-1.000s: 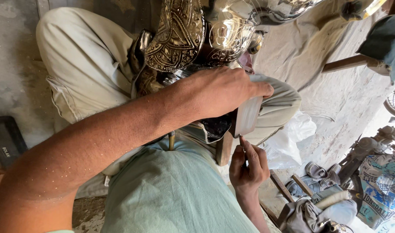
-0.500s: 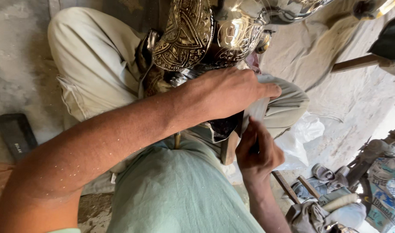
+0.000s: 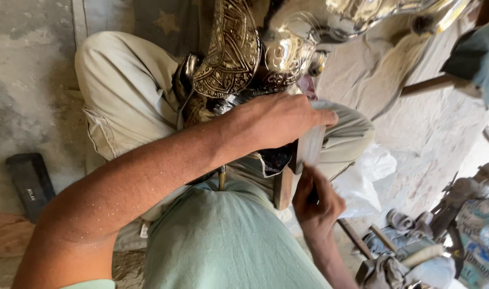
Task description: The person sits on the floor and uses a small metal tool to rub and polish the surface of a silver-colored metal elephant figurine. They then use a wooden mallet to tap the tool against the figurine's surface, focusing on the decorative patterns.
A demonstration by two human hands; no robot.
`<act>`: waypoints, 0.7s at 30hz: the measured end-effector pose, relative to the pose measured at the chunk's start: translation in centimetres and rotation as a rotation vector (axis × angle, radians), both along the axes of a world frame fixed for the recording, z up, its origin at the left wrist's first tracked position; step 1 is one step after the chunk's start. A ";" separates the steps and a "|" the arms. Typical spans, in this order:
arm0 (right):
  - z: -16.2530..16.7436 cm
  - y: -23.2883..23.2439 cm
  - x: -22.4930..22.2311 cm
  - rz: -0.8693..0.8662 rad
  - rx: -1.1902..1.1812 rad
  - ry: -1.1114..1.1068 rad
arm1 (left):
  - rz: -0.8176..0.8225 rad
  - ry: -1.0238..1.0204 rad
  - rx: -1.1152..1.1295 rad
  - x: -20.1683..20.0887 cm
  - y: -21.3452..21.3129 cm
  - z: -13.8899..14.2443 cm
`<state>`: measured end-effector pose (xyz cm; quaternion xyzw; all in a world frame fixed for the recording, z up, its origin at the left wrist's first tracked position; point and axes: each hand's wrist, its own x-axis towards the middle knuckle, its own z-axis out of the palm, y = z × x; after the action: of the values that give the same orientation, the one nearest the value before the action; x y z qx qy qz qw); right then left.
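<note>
My left hand (image 3: pixel 279 120) lies curled over the top of a flat grey metal strip (image 3: pixel 310 147) that stands against a brown wooden block (image 3: pixel 283 187) in my lap, fingers wrapped onto it. My right hand (image 3: pixel 315 203) is pinched shut at the strip's lower edge; what it holds I cannot tell. Just above, an ornate embossed brass and silver metal piece (image 3: pixel 233 53) rests against my beige trousers (image 3: pixel 126 91).

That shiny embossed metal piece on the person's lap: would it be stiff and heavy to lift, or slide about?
The embossed metal piece looks rigid, probably hefty for its size. Its polished, rounded surfaces suggest it could slip or rock, which may be why the left hand lies beside it. The right hand works below.
</note>
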<state>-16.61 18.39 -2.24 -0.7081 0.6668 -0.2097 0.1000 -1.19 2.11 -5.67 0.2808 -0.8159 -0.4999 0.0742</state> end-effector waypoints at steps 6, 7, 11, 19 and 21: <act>0.1 -0.2 0.3 0.069 -0.089 0.085 | -0.027 -0.021 0.032 -0.1 0.3 0.0; 0.2 -0.3 0.4 0.048 -0.066 0.087 | -0.019 -0.002 0.011 -0.1 0.4 0.0; 0.7 -0.6 0.6 0.067 -0.065 0.053 | -0.005 -0.011 -0.032 -0.2 0.1 0.5; 0.6 -0.9 0.4 0.102 -0.075 0.142 | 0.042 0.016 0.168 0.1 0.3 0.4; 0.5 -0.9 0.4 0.112 -0.058 0.077 | 0.056 0.055 -0.131 0.0 0.4 0.2</act>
<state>-16.20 17.52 -1.76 -0.7543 0.6233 -0.1956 0.0651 -1.20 2.53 -5.46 0.2843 -0.8364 -0.4505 0.1287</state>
